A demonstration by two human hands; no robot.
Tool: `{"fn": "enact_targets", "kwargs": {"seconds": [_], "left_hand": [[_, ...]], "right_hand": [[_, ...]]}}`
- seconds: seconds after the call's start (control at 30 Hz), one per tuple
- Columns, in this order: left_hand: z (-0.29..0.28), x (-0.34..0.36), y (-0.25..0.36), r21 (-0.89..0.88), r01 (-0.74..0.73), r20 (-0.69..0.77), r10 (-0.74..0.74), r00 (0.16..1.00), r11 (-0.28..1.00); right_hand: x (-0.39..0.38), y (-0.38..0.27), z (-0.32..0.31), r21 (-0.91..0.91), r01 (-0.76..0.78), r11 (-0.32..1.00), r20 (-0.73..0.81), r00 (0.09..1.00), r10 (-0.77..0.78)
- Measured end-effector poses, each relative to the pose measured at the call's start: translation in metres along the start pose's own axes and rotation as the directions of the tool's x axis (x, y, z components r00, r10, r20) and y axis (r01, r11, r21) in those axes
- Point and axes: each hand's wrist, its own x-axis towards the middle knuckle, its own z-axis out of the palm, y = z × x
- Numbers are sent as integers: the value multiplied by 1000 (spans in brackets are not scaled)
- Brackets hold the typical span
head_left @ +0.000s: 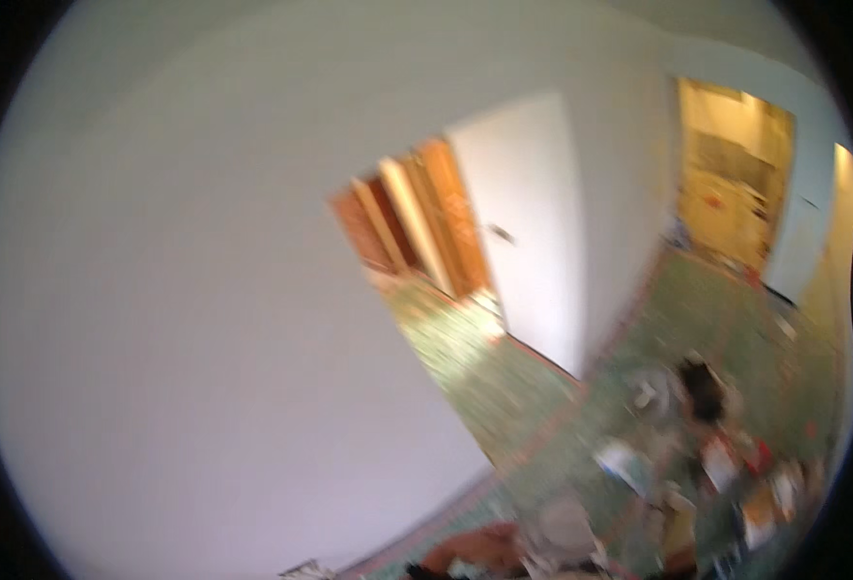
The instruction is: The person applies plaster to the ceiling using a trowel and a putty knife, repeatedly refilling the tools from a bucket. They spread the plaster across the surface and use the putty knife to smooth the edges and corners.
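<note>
Blurred tilted view: white wall (185, 319), open white door (533, 232), small clutter on green patterned carpet (504, 387); neither hand visible, grip unknown.

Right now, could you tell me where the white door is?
In the head view, the white door stands open just right of centre, beside the orange-brown doorway, above the green carpet.

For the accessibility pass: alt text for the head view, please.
Blurred, tilted fisheye view of a room, mostly a plain white wall, with an open white door showing orange wooden fittings behind. A green patterned carpet runs to the lower right, strewn with small, indistinct items. No hands can be made out.
</note>
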Motion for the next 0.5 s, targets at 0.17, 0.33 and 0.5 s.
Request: {"fn": "enact_targets", "kwargs": {"seconds": [0.17, 0.33, 0.5], "left_hand": [[131, 15, -3, 650, 215, -312, -2, 950, 729], [231, 19, -13, 441, 193, -639, 155, 754, 877], [151, -60, -16, 562, -70, -434, 366, 823, 824]], "right_hand": [[103, 46, -56, 254, 105, 962, 78, 989, -129], [143, 69, 39, 161, -258, 953, 378, 908, 182], [160, 80, 111, -741, -412, 530, 201, 617, 761]]}}
